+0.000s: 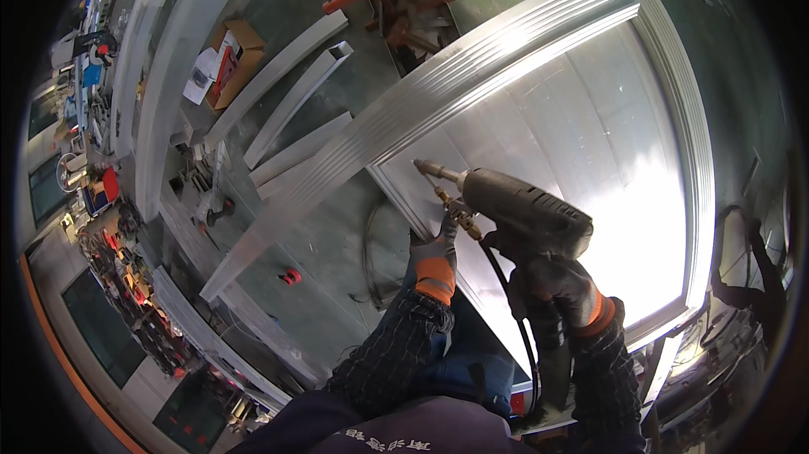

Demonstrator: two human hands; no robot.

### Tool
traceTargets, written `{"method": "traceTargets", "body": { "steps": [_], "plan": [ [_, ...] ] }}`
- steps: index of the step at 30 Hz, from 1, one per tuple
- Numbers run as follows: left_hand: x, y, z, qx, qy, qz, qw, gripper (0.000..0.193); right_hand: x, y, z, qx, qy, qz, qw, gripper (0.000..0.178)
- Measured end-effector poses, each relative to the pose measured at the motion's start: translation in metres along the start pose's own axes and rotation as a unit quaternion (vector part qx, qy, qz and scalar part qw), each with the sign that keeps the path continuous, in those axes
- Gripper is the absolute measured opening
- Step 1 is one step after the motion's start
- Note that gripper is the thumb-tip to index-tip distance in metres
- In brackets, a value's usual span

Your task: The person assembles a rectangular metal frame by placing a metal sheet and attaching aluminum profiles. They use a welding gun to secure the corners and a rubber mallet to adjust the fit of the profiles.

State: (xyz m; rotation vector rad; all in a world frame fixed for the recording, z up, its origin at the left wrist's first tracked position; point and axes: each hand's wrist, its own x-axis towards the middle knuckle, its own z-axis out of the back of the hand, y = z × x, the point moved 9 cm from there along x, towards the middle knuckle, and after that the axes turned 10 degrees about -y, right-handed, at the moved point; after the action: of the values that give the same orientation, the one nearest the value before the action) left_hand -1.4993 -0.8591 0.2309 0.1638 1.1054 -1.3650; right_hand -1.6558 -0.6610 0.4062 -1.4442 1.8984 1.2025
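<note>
My right hand (pixel 569 285), in a dark glove with an orange cuff, is closed round the grip of a dark power drill (pixel 527 210). The drill points left, its tip above the panel's near left corner. Below its chuck sits a brass fitting (pixel 459 214) with a thin black hose running down. My left hand (pixel 436 256), in a grey glove with an orange cuff, is closed on the near edge of a framed metal panel (pixel 556 125), just under the fitting. Some of its fingers are hidden. The panel has ribbed silver rails and reflects bright light.
A long ribbed rail (pixel 337 151) extends left past the panel. Metal profiles (pixel 295 96) and a cardboard box (pixel 240 58) lie at the far left. A red round object (pixel 290 275) is on the green floor. Another drill (pixel 221 211) lies farther left. Red metal stands (pixel 413 12) are beyond.
</note>
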Motion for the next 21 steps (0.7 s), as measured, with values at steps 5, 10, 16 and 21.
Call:
{"method": "traceTargets", "body": {
  "steps": [5,10,16,21],
  "plan": [
    [0.017,0.031,-0.017,-0.140,0.117,0.111,0.977,0.076,0.014,-0.006,0.001,0.039,-0.010,0.017,0.999,0.065],
    [-0.024,-0.059,-0.027,-0.391,0.429,0.098,0.808,0.066,0.013,0.015,-0.005,0.019,0.008,0.027,0.999,0.065],
    [-0.002,-0.035,-0.049,-0.518,0.503,0.112,0.683,0.070,0.022,-0.005,0.012,0.019,0.003,0.029,0.999,0.067],
    [0.011,-0.002,-0.069,-0.566,0.575,0.086,0.585,0.062,0.027,-0.015,0.016,0.008,0.000,-0.002,1.000,0.070]
  ]
}}
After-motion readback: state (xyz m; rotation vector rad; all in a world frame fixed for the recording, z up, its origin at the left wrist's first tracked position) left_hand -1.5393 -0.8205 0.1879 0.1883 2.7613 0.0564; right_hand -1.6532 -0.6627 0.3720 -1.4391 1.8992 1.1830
